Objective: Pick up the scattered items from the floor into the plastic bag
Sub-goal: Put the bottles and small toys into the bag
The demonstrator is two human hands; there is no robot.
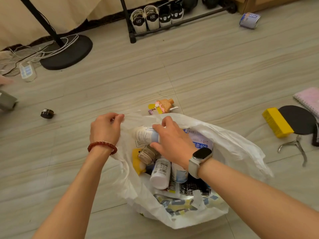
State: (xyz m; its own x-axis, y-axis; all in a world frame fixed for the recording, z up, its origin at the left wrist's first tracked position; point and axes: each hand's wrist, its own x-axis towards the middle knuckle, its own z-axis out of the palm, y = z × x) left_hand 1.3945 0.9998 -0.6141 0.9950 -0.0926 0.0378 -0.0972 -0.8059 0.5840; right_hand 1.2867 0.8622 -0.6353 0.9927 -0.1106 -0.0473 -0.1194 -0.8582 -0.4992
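Note:
A white plastic bag (233,144) lies open on the floor in front of me. My left hand (105,128) pinches its far left rim and holds it up. My right hand (170,142) is inside the mouth, gripping a white and blue bottle (145,135) that lies sideways on top. Below it sit another white bottle (159,173), a yellow toy (137,161), a tan ribbed item (148,153) and printed packets. Just beyond the bag an ice-cream-cone toy (163,105) lies on the floor.
Scattered on the floor: a small dark jar (47,113) at left, a yellow box (277,122), black round mirror (296,119) and metal nippers (297,147) at right, a blue-white can (249,20) far right. A fan base (69,52) with cables and a shoe rack (172,26) stand behind.

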